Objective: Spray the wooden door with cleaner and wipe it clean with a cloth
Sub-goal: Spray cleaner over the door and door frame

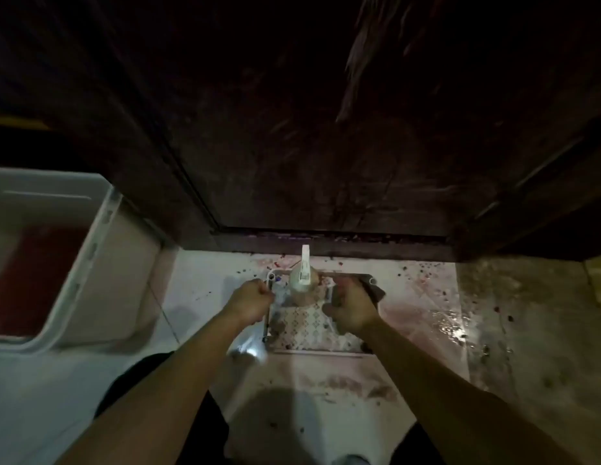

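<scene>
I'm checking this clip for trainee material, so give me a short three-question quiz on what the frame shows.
1. True or false: the spray bottle stands on the tray between the two hands.
2. What lies left of the door on the floor? A) a white bin B) a ladder C) a chair
3. Fill in: both hands grip the tray's ____.

Key:
1. True. The bottle stands upright at the tray's far end, near the door's base.
2. A.
3. Sides. The left hand grips the left edge, the right hand the right, fingers curled; a dark cloth seems to be under the right hand.
</scene>
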Tool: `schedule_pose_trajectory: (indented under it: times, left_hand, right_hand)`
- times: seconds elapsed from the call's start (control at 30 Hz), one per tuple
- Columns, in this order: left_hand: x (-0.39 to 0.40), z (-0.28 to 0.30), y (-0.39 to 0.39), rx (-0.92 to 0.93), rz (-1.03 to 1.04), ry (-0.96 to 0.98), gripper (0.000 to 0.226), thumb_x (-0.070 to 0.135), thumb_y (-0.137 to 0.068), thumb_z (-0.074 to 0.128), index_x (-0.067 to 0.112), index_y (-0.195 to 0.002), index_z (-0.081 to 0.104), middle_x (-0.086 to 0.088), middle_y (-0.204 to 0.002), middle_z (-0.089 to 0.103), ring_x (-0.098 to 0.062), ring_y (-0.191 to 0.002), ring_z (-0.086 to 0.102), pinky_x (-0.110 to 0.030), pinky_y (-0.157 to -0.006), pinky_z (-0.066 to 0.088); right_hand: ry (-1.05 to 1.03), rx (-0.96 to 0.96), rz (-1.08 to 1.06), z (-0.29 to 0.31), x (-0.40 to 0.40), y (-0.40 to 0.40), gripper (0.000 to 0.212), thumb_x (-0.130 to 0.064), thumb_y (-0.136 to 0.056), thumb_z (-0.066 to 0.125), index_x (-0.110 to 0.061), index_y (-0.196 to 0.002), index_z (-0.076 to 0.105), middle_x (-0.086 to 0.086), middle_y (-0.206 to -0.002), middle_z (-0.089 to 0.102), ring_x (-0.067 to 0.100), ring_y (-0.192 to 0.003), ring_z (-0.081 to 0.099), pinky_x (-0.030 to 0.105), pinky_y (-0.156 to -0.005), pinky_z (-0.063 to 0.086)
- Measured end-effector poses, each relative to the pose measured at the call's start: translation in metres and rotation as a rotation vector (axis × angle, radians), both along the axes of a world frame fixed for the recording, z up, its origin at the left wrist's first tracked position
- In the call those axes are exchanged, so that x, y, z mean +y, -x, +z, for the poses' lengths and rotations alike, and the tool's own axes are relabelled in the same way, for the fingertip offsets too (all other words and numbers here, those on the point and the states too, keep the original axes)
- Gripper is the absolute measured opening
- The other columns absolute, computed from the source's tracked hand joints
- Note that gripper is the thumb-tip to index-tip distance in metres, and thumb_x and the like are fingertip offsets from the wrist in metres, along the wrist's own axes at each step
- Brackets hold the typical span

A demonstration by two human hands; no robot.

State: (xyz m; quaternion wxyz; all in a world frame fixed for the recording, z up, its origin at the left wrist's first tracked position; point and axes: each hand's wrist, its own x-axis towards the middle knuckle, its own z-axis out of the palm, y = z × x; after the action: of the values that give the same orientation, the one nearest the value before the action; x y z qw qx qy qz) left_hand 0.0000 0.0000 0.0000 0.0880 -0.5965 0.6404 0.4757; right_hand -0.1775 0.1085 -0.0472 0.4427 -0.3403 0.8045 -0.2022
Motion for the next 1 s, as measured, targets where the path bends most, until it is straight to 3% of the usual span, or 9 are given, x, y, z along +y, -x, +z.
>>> schedule_pose_trajectory:
  times: [0.1,0.2,0.33,0.4,0.47,0.6,0.77,0.87,1.0]
  left_hand:
    - [-0.004,-0.06,0.016,-0.038,-0.138,0.014,0.012,0.014,-0.093,0.05,0.014,-0.084,0.057,-0.006,-0.078,0.059,-0.019,-0.069,0.055,-0.027,-0.062,0.045]
    - [0.001,-0.109,0.025,-0.078,-0.243,0.009,0.016,0.021,-0.093,0.05,0.016,-0.101,0.063,-0.008,-0.095,0.065,-0.023,-0.087,0.061,-0.03,-0.073,0.046]
    - [-0.001,-0.144,0.028,-0.054,-0.235,0.03,0.012,0.022,-0.093,0.053,0.016,-0.102,0.059,-0.007,-0.093,0.065,-0.023,-0.085,0.064,-0.035,-0.075,0.055]
    - [-0.006,-0.147,0.027,-0.073,-0.243,0.062,0.009,0.022,-0.093,0.053,0.015,-0.096,0.058,-0.006,-0.088,0.063,-0.022,-0.081,0.062,-0.031,-0.067,0.05]
    - [-0.014,-0.146,0.027,-0.075,-0.214,0.111,0.007,0.018,-0.091,0.053,0.014,-0.091,0.058,-0.007,-0.088,0.063,-0.024,-0.084,0.062,-0.032,-0.07,0.049]
    - [-0.031,-0.126,0.028,-0.006,-0.07,0.265,0.006,0.015,-0.09,0.054,0.015,-0.094,0.058,-0.008,-0.092,0.064,-0.027,-0.087,0.06,-0.035,-0.079,0.05]
    - [-0.059,-0.079,0.039,0.127,0.064,0.512,0.008,0.013,-0.087,0.056,0.016,-0.094,0.053,-0.011,-0.097,0.064,-0.03,-0.09,0.059,-0.04,-0.079,0.051]
    - [-0.068,-0.031,0.049,0.237,0.101,0.708,0.012,0.008,-0.086,0.055,0.012,-0.096,0.052,-0.012,-0.098,0.058,-0.03,-0.087,0.057,-0.042,-0.075,0.049]
    - [-0.064,0.068,0.055,0.355,0.121,0.964,0.015,0.006,-0.085,0.054,0.011,-0.099,0.051,-0.004,-0.098,0.051,-0.022,-0.082,0.052,-0.037,-0.067,0.043]
  right_hand:
    - [0.105,-0.007,0.054,-0.04,-0.021,-0.007,0.115,-0.051,-0.059,0.083,-0.027,-0.153,0.022,0.006,-0.151,0.033,0.029,-0.139,0.03,0.049,-0.112,0.033]
    - [0.278,0.004,0.033,-0.062,-0.042,-0.015,0.12,-0.047,-0.062,0.087,-0.028,-0.155,0.013,0.003,-0.151,0.029,0.025,-0.14,0.023,0.046,-0.113,0.03]
    - [0.425,0.059,0.038,-0.077,-0.067,-0.023,0.079,-0.044,-0.067,0.084,-0.021,-0.132,0.044,0.0,-0.117,0.051,0.022,-0.11,0.046,0.045,-0.093,0.045]
    - [0.483,0.018,-0.033,-0.077,-0.073,-0.026,0.052,-0.042,-0.073,0.078,-0.024,-0.111,0.048,0.001,-0.101,0.056,0.025,-0.095,0.054,0.049,-0.081,0.049]
    - [0.508,-0.034,-0.134,-0.079,-0.073,-0.026,0.038,-0.035,-0.079,0.07,-0.024,-0.108,0.048,0.002,-0.092,0.059,0.025,-0.085,0.057,0.049,-0.075,0.051]
    - [0.553,-0.034,-0.27,-0.075,-0.066,-0.026,0.03,-0.027,-0.081,0.063,-0.027,-0.109,0.052,0.002,-0.081,0.058,0.027,-0.076,0.057,0.051,-0.071,0.051]
    - [0.605,0.04,-0.351,-0.042,-0.068,-0.02,0.034,-0.043,-0.068,0.053,-0.028,-0.098,0.053,-0.002,-0.077,0.054,0.024,-0.072,0.054,0.052,-0.069,0.05]
    - [0.717,0.068,-0.379,0.003,-0.069,-0.016,0.02,-0.042,-0.068,0.052,-0.028,-0.083,0.048,-0.004,-0.066,0.049,0.024,-0.063,0.05,0.052,-0.061,0.048]
    - [0.865,0.147,-0.348,0.111,-0.074,-0.022,0.024,-0.034,-0.07,0.054,-0.027,-0.093,0.054,-0.003,-0.075,0.058,0.025,-0.068,0.057,0.05,-0.063,0.049]
